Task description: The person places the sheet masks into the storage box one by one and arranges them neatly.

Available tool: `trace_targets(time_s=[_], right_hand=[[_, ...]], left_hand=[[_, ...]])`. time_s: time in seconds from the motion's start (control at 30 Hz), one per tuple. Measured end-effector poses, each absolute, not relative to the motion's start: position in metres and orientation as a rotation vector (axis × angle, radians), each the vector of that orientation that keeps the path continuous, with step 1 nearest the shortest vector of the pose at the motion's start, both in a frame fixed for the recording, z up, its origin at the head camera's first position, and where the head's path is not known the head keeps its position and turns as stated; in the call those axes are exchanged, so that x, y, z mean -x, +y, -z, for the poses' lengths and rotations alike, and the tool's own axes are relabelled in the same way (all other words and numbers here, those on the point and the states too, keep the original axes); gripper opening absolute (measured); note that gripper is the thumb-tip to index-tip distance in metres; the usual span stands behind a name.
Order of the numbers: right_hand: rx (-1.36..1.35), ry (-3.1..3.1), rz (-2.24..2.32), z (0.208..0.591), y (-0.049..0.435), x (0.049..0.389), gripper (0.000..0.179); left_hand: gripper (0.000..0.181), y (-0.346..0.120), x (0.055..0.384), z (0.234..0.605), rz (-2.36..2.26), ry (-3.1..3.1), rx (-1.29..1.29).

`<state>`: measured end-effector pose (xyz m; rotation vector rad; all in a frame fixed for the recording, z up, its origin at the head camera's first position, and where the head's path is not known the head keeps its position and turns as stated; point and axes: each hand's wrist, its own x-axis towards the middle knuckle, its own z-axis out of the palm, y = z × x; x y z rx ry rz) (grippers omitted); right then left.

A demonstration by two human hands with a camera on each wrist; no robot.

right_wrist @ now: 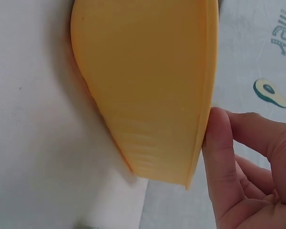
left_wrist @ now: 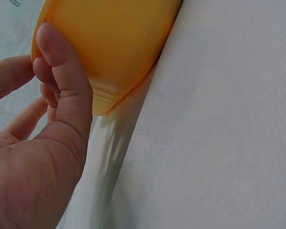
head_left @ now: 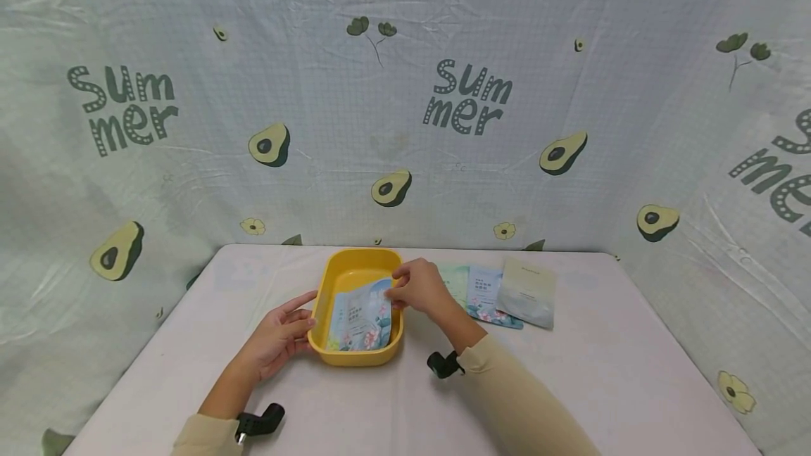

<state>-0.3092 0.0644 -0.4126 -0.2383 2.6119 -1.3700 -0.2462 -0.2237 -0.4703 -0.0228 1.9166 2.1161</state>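
Observation:
A yellow plastic tray (head_left: 356, 358) with raised sides stands on the table, and flat printed sachets lie in it. The uppermost blue floral sachet (head_left: 366, 319) leans toward the right wall. My right hand (head_left: 419, 288) pinches that sachet's upper right edge between thumb and fingers, just over the tray's right rim. In the right wrist view the fingertips (right_wrist: 218, 125) sit right at the rim, and the sachet is hidden behind the wall. My left hand (head_left: 277, 336) holds the tray's left rim, its thumb (left_wrist: 55, 47) against the outer wall.
Right of the tray lie a green sachet (head_left: 453, 280), a blue floral sachet (head_left: 484, 289) and a pale grey-beige sachet (head_left: 527, 292), partly overlapping. A white cloth (head_left: 602, 371) covers the table. Behind it hangs a curtain (head_left: 317, 90) printed with avocados.

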Motion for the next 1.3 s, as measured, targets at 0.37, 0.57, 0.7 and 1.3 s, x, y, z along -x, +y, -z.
trace_targets(time_s=[0.37, 0.57, 0.7, 1.3], right_hand=[[0.247, 2.556, 1.515, 0.421, 0.085, 0.302, 0.044], [0.226, 2.551, 1.589, 0.431, 0.104, 0.301, 0.046], [0.209, 2.537, 1.655, 0.436, 0.114, 0.298, 0.044], [0.265, 2.534, 1.901, 0.456, 0.154, 0.29, 0.046]], left_hand=[[0.071, -0.224, 0.246, 0.47, -2.11, 1.935, 0.032], [0.071, -0.223, 0.246, 0.469, -2.107, 1.941, 0.035], [0.07, -0.223, 0.246, 0.467, -2.101, 1.952, 0.036], [0.07, -0.223, 0.245, 0.469, -2.1, 1.938, 0.028]])
